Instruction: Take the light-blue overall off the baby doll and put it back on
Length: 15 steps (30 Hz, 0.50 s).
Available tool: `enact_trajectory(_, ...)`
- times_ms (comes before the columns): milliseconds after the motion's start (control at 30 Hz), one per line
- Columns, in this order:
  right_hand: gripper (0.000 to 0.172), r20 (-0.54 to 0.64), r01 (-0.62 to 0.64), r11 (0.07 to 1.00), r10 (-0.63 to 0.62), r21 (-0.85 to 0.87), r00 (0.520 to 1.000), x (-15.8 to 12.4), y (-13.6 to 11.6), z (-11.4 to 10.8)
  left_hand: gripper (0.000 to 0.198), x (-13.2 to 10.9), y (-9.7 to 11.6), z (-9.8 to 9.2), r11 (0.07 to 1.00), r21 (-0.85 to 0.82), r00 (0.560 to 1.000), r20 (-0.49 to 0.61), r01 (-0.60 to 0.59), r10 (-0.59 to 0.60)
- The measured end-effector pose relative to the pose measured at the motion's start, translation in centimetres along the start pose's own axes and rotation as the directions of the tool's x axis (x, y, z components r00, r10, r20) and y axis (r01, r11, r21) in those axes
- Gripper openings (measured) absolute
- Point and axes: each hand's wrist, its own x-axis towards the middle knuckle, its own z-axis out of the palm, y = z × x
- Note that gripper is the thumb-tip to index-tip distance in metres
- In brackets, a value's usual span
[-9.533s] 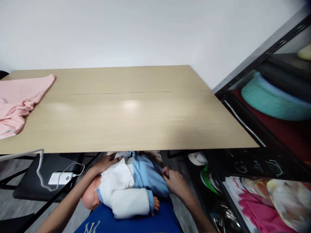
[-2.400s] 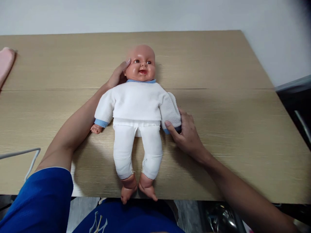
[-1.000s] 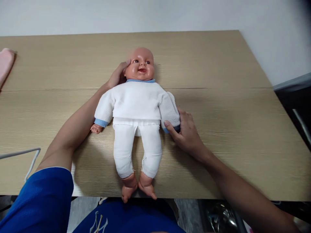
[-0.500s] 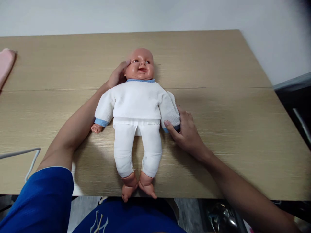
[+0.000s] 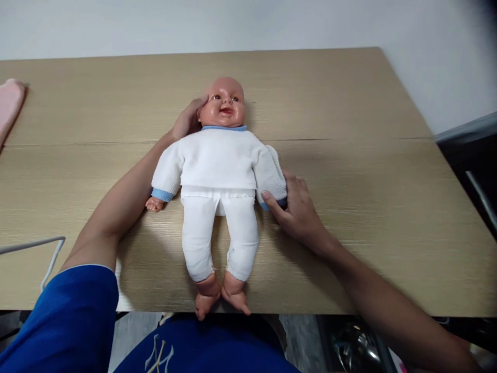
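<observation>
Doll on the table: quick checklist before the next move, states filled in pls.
1. Doll face up on the table: ok.
2. Left hand in contact with the head: ok, thumb at its side.
3. Left fingers' hold: cannot tell, hidden behind the head.
4. Right hand on the sleeve: ok, held near the cuff end.
5. Feet well inside the near edge: not ok, toes reach it.
6. Pink cloth apart from the doll: ok, far left.
</observation>
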Motion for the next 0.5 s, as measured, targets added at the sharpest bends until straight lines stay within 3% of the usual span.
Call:
enact_trajectory(333, 0.073, -0.009, 0.007, 1.000, -0.007, -0.016, 1.000, 0.4, 0.4, 0.3, 0.050, -0.3, 0.2, 0.5, 0.998, -0.029, 0.997, 0.041, -0.058, 0.059)
enact_trajectory(500, 0.083, -0.050, 0.014, 0.999, -0.016, -0.039, 0.999, 0.9, 0.9, 0.7, 0.040, -1.2, 1.6, -0.7, 0.993, 0.099, 0.980, -0.184, -0.062, 0.079)
